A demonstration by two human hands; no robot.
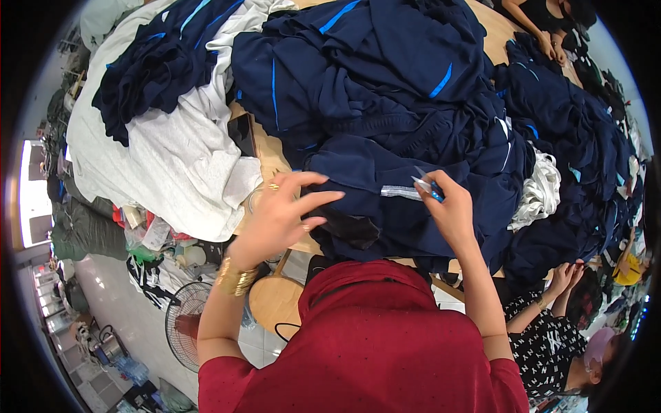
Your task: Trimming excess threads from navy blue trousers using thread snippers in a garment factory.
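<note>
A navy garment (351,162) is spread in front of me, with a short silvery-white strip (399,192) lying along it. Small blue-handled thread snips (435,191) are gripped in my right hand (451,206), and their pointed blades aim left over the cloth near the strip's end. My left hand (279,210) hovers at the garment's left edge, fingers spread and holding nothing. Whether its fingertips touch the cloth I cannot tell. Just beneath those fingers lies a darker, almost black piece of fabric (352,230).
Navy garments with bright blue stripes (372,62) are heaped beyond, and another navy pile (571,138) stands right. Pale grey cloth (186,151) drapes off the table's left. A fan (184,323) and wooden stool (275,299) stand below. Two people (551,337) (544,27) work nearby.
</note>
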